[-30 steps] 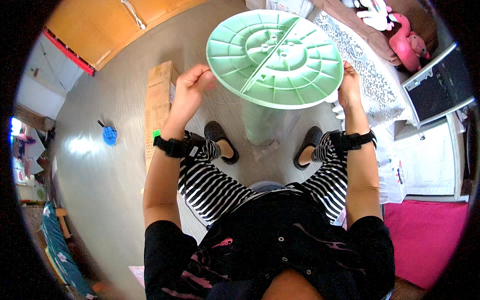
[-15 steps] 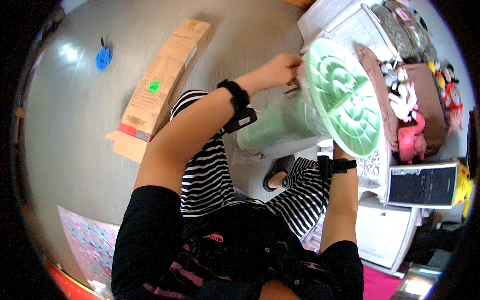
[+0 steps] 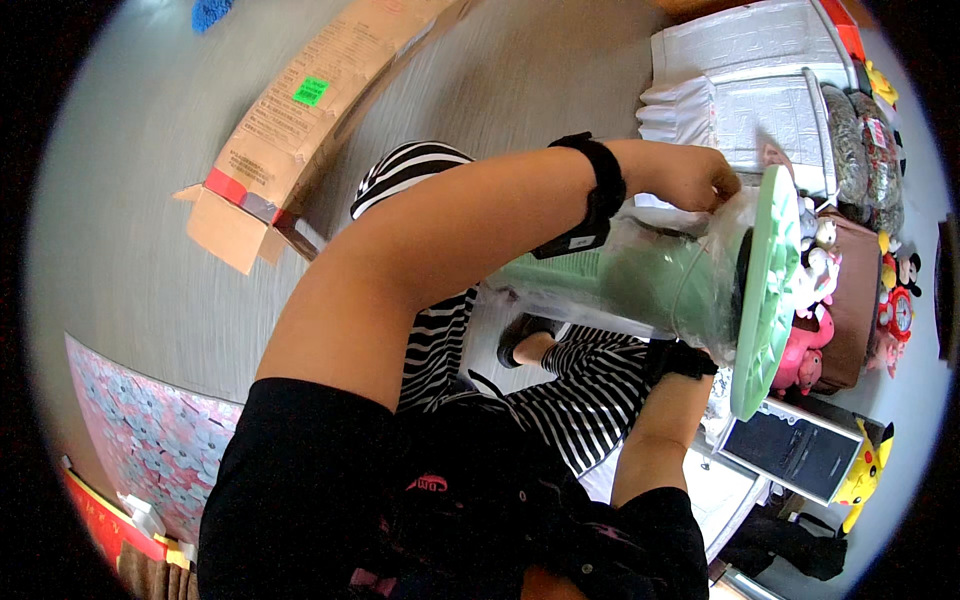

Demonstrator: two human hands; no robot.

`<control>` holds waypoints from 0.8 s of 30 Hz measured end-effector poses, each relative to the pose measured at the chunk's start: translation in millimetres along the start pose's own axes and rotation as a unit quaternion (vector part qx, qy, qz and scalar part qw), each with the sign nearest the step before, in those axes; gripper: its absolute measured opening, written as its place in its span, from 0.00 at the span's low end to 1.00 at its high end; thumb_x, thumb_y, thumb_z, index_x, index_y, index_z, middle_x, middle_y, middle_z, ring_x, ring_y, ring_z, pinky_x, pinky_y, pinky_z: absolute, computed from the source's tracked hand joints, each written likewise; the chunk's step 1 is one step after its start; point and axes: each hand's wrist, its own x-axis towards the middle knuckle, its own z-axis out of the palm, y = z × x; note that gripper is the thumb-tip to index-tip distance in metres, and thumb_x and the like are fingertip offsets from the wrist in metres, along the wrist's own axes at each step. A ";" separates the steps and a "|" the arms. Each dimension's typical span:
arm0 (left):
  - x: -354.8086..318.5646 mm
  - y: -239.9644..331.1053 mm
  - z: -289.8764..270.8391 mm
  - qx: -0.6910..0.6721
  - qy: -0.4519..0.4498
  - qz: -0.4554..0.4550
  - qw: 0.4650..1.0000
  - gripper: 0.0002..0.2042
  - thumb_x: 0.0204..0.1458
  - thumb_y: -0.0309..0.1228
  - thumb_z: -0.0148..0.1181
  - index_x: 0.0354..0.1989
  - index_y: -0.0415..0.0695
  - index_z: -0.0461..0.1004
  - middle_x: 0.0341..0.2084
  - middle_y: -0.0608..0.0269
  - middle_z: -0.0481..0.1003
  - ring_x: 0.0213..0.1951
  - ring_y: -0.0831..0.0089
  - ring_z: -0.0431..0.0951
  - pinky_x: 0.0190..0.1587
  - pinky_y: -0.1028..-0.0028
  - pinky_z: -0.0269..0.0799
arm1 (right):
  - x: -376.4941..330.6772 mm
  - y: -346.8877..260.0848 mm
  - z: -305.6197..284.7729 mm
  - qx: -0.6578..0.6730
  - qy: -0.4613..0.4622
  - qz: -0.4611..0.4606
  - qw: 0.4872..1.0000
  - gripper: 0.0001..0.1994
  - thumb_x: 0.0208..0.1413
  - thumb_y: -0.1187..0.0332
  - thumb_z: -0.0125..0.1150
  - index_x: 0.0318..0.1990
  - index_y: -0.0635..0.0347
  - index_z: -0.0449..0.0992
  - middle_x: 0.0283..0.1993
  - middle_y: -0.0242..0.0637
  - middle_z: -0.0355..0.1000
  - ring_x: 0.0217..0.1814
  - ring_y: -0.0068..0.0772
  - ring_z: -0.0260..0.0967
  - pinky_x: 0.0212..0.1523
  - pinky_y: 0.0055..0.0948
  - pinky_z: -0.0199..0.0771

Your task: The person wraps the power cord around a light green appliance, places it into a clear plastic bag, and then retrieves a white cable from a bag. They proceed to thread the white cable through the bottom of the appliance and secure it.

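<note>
A pale-green cylinder (image 3: pixel 590 272) with a wide round disc (image 3: pixel 768 290) on its right end lies across above my lap, wrapped in a clear plastic bag (image 3: pixel 715 265). The disc now shows nearly edge-on. My left hand (image 3: pixel 695 180) reaches over the cylinder, its fingers closed on the bag beside the disc's upper edge. A dark band shows between the bag and the disc. My right forearm (image 3: pixel 655 435) comes up from below to the lower side of the disc; the right hand's fingers are hidden behind the plastic and the disc.
An opened long cardboard box (image 3: pixel 290 140) lies on the floor at the left. Soft toys (image 3: pixel 800 360) and a brown cushion (image 3: pixel 850 290) are at the right, near a black-and-white computer case (image 3: pixel 790 450). A floral mat (image 3: pixel 150 430) lies at the lower left.
The green cylinder and its disc have moved right, and the disc has turned from facing me to edge-on. My left hand has moved right and slightly down with the bag.
</note>
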 end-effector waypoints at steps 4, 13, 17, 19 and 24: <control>0.5 9.3 2.5 -0.111 -0.038 -0.071 0.991 0.11 0.45 0.22 0.54 0.39 0.35 0.72 0.30 0.61 0.77 0.32 0.77 0.71 0.37 0.71 0.67 | -4.1 -0.3 -6.9 -0.017 0.019 0.010 1.000 0.14 0.57 0.68 0.47 0.48 0.66 0.66 0.43 0.41 0.69 0.41 0.31 0.68 0.37 0.27 0.72; 3.5 6.9 -6.6 0.210 0.058 0.053 0.974 0.04 0.41 0.26 0.56 0.26 0.40 0.73 0.21 0.55 0.75 0.26 0.59 0.75 0.30 0.64 0.68 | -2.4 4.9 -10.8 -0.019 0.017 0.017 1.000 0.13 0.57 0.68 0.47 0.47 0.66 0.67 0.41 0.40 0.69 0.39 0.31 0.68 0.36 0.27 0.71; 7.0 3.1 1.0 0.336 0.129 0.188 0.914 0.06 0.40 0.23 0.53 0.29 0.42 0.73 0.25 0.54 0.75 0.29 0.56 0.76 0.31 0.63 0.70 | -3.5 5.9 -13.9 -0.018 0.023 0.016 0.999 0.13 0.57 0.69 0.47 0.47 0.66 0.67 0.41 0.40 0.69 0.38 0.30 0.68 0.35 0.27 0.71; 8.7 7.1 5.5 0.373 0.168 0.227 0.884 0.07 0.40 0.22 0.53 0.30 0.42 0.73 0.28 0.53 0.75 0.31 0.55 0.76 0.33 0.62 0.71 | -6.5 7.0 -16.2 -0.017 0.027 0.017 0.999 0.13 0.57 0.69 0.47 0.47 0.66 0.67 0.40 0.40 0.69 0.37 0.30 0.68 0.35 0.27 0.70; 6.1 19.3 17.6 0.302 0.099 0.016 0.948 0.08 0.42 0.22 0.52 0.32 0.42 0.74 0.31 0.50 0.75 0.36 0.54 0.75 0.39 0.60 0.70 | -2.1 9.8 -14.8 -0.010 0.019 0.016 1.000 0.13 0.57 0.69 0.47 0.46 0.66 0.67 0.39 0.40 0.69 0.36 0.30 0.68 0.34 0.26 0.70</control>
